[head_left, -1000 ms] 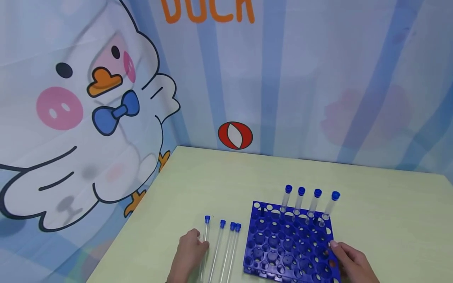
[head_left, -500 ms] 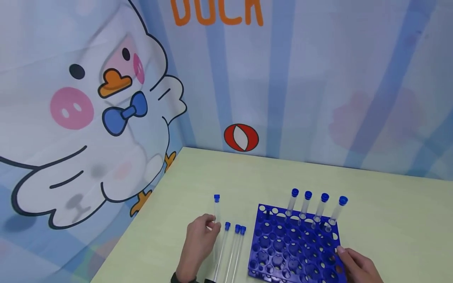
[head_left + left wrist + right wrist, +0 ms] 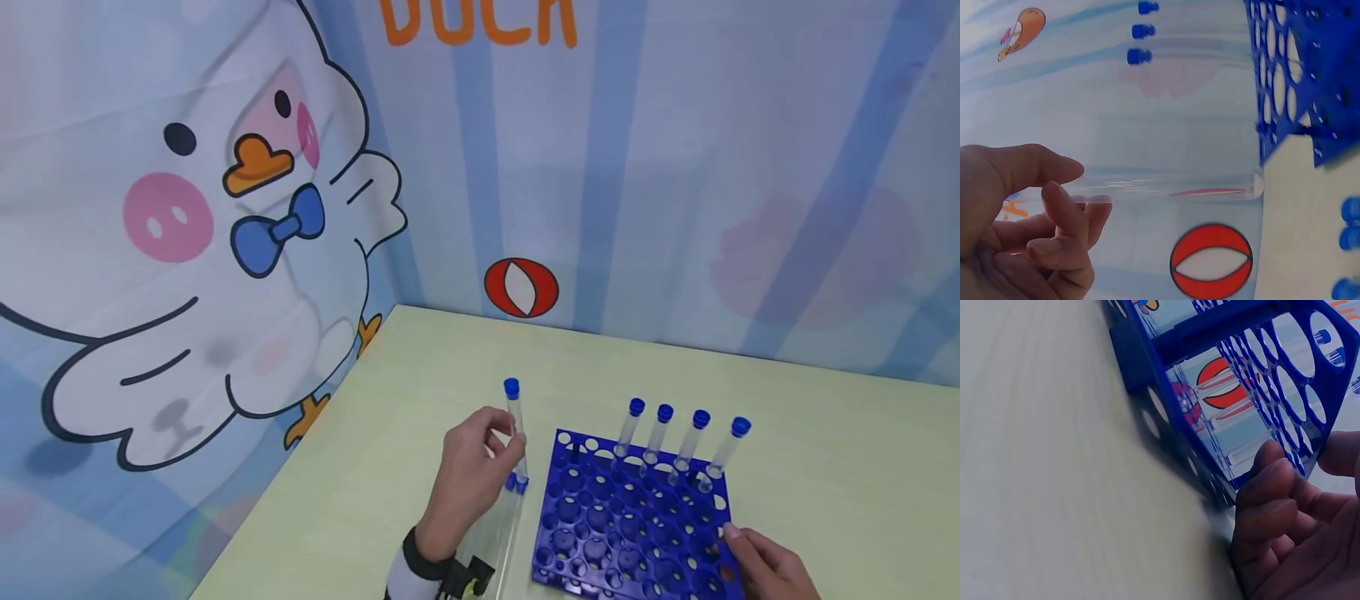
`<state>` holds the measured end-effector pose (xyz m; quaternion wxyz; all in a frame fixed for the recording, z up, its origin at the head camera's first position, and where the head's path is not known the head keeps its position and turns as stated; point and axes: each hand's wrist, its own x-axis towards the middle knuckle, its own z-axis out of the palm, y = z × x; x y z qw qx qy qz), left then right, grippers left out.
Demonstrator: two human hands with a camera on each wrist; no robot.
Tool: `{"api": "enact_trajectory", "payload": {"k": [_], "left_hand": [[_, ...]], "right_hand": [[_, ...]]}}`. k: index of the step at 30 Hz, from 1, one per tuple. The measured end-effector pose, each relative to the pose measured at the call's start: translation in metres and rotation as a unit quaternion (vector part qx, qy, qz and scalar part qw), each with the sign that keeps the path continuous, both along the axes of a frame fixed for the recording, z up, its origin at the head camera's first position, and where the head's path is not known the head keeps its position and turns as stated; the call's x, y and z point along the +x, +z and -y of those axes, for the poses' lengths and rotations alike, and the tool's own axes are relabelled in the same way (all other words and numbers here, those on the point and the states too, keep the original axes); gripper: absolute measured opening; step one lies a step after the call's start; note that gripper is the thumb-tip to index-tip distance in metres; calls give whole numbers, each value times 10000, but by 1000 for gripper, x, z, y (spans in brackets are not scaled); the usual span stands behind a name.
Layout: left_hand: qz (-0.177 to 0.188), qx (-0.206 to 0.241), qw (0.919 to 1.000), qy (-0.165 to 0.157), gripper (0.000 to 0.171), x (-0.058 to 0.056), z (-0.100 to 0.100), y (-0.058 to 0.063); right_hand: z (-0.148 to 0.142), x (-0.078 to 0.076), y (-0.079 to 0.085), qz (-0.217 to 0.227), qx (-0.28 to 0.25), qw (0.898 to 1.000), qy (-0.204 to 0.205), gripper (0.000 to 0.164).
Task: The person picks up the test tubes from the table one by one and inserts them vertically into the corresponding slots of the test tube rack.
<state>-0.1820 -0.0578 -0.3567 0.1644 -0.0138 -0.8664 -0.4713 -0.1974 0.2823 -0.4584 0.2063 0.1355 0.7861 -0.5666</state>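
My left hand [image 3: 480,467] pinches a clear test tube [image 3: 516,410] with a blue cap, between thumb and fingers. The tube stands nearly upright, left of the blue test tube rack [image 3: 630,521] and apart from it. In the left wrist view, the tube's rounded lower end [image 3: 1254,186] hangs free. My right hand [image 3: 772,562] grips the rack's right side; the right wrist view shows fingers [image 3: 1266,494] and thumb curled about the rack's edge. Several capped tubes [image 3: 660,433] stand in the rack's back row.
More capped test tubes [image 3: 506,542] lie on the table [image 3: 337,500] left of the rack, partly hidden by my left hand and wrist. A cartoon-printed cloth [image 3: 637,167] rises behind the table and along its left side.
My left hand has picked a test tube up off the table, tilted it upright and carried it right, toward the rack. The right hand stays at the rack's side.
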Motion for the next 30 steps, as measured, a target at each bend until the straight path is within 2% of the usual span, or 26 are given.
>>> {"api": "enact_trajectory", "payload": {"k": [3,6,11,19,26,30], "left_hand": [[-149,-42,9996,-248,14,-6,-11,8],[-309,-74,9985,-447,14,-15,-20,10],[-304,-114,9972,-673,14,-29,-35,8],[-412,-625,9932,-894,15,-44,-52,4],[-158,-568,9934,-981,13,-54,-58,-3],[86,-846,9918,-956,12,-57,-61,-7]], "right_hand": [[-1,0,-1,-8,37,10000,35,79],[-3,-1,-1,6,55,10000,64,81],[-2,-1,-2,44,48,9999,97,82],[-2,-2,-4,57,138,9998,140,87],[-2,0,-3,87,159,9997,132,84],[0,0,-1,143,55,9998,102,82]]}}
